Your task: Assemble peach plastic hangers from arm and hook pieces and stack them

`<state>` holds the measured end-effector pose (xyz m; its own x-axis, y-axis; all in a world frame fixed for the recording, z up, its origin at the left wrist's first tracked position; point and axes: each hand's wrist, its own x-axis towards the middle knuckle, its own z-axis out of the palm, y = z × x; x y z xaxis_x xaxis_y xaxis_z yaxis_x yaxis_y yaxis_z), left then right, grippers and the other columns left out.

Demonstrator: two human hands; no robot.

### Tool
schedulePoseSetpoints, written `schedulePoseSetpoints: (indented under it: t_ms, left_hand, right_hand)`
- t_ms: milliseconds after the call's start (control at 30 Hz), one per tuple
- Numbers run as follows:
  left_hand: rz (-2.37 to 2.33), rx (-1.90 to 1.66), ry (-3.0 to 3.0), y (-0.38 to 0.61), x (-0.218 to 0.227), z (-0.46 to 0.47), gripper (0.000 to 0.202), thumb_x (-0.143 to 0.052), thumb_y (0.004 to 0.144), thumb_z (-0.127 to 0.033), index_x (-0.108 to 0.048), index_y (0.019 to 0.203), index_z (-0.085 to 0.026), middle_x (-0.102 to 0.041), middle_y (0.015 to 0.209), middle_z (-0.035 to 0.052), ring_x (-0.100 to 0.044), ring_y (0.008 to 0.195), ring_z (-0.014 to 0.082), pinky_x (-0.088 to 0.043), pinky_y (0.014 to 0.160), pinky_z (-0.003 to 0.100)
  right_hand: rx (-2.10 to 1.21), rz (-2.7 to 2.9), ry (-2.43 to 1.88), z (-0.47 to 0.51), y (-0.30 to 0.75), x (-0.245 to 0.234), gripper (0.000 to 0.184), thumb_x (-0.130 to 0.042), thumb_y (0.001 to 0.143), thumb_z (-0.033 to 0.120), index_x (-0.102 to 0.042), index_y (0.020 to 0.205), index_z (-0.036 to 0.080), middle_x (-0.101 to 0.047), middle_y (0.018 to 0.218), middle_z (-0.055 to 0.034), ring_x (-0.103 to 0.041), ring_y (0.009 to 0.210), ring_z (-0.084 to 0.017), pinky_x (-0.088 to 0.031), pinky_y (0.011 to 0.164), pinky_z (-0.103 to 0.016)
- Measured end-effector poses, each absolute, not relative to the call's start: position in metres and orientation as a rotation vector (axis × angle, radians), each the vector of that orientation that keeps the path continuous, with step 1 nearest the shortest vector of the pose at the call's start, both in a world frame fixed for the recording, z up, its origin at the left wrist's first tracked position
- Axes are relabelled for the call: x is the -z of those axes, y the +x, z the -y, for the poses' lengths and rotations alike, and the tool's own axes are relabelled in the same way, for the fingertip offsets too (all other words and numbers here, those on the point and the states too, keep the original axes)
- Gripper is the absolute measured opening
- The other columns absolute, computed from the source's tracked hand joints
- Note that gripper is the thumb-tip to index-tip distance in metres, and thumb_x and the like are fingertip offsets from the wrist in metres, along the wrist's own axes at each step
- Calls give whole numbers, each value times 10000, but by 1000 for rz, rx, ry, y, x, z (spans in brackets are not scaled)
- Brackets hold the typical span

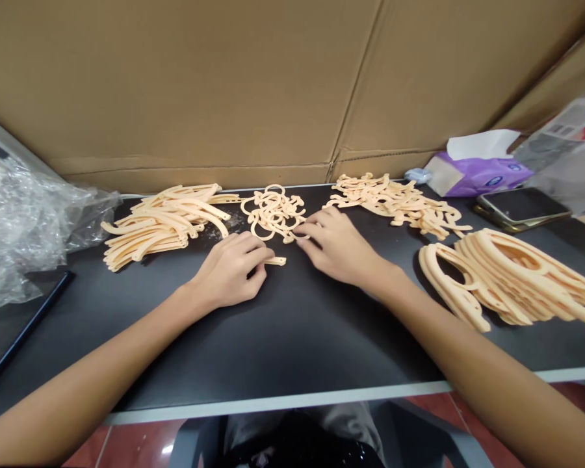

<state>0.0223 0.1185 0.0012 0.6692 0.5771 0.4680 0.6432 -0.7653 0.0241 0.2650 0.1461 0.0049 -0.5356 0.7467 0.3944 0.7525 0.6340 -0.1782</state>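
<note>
My left hand rests on the black tabletop, its fingers closed on a short peach plastic strip that sticks out to the right. My right hand lies close by, its fingertips at the edge of a tangled pile of peach plastic rings and hooks. I cannot tell whether those fingers hold a piece. Left of the tangle lies a heap of curved peach strips. Small hooked pieces sit behind my right hand, and a stack of large peach hanger-shaped pieces lies to its right.
A cardboard sheet stands along the table's back. Crumpled clear plastic wrap lies at the left. At the back right are a purple tissue pack, a smartphone and a clear plastic bag.
</note>
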Motion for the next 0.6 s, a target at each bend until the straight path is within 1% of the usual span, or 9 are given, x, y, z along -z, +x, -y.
schedulePoseSetpoints:
  t_ms: [33, 133, 267, 367, 433, 533, 600]
  left_hand:
    - [1012, 692, -2742, 23, -1, -118, 184, -519, 909, -144, -696, 959, -157, -716, 930, 68, -632, 839, 194, -477, 744, 329]
    - [1018, 686, -2757, 24, -2, -117, 168, -533, 945, -218, -690, 923, -160, -714, 892, 57, -636, 815, 186, -465, 729, 326]
    - [995, 657, -2760, 26, -5, -116, 209, -532, 973, -284, -688, 885, -178, -705, 846, 41, -624, 772, 171, -444, 703, 321]
    - [982, 633, -2760, 26, -5, -116, 222, -520, 982, -274, -694, 884, -177, -707, 848, 47, -620, 767, 173, -445, 690, 319]
    - [996, 631, -2754, 27, -5, -115, 220, -516, 982, -257, -695, 887, -171, -714, 873, 56, -628, 791, 180, -462, 707, 324]
    - [1014, 643, -2716, 30, -5, -111, 227, -505, 987, -229, -704, 897, -167, -725, 909, 63, -639, 821, 189, -477, 729, 335]
    - [1007, 640, -2686, 32, -4, -108, 240, -498, 992, -216, -713, 900, -161, -728, 900, 61, -639, 808, 194, -479, 712, 344]
  right_hand:
    - [4, 2439, -1157, -142, 259, -4, 282, -503, 981, 272, -727, 1122, 174, -684, 1126, -120, -538, 1105, -281, -419, 899, -417]
    - [-21, 2451, -1119, -134, 249, -2, 244, -517, 980, 249, -721, 1088, 170, -665, 1136, -132, -526, 1098, -279, -418, 871, -416]
    - [-119, 2386, -1034, -134, 249, 0, 161, -554, 961, 241, -709, 966, 195, -677, 1080, -98, -530, 1068, -253, -411, 868, -402]
    - [-183, 2305, -1031, -134, 249, 1, 117, -599, 930, 239, -692, 868, 207, -687, 1021, -68, -544, 1030, -236, -410, 863, -388]
    - [-164, 2265, -1106, -133, 247, 2, 109, -616, 919, 249, -697, 860, 204, -686, 1002, -73, -543, 1007, -242, -408, 852, -395]
    - [-114, 2267, -1195, -130, 244, 4, 166, -616, 932, 296, -730, 882, 187, -676, 987, -96, -521, 974, -253, -403, 836, -405]
    - [-106, 2297, -1185, -128, 242, 4, 208, -592, 950, 285, -749, 866, 178, -668, 978, -99, -508, 959, -248, -400, 822, -397]
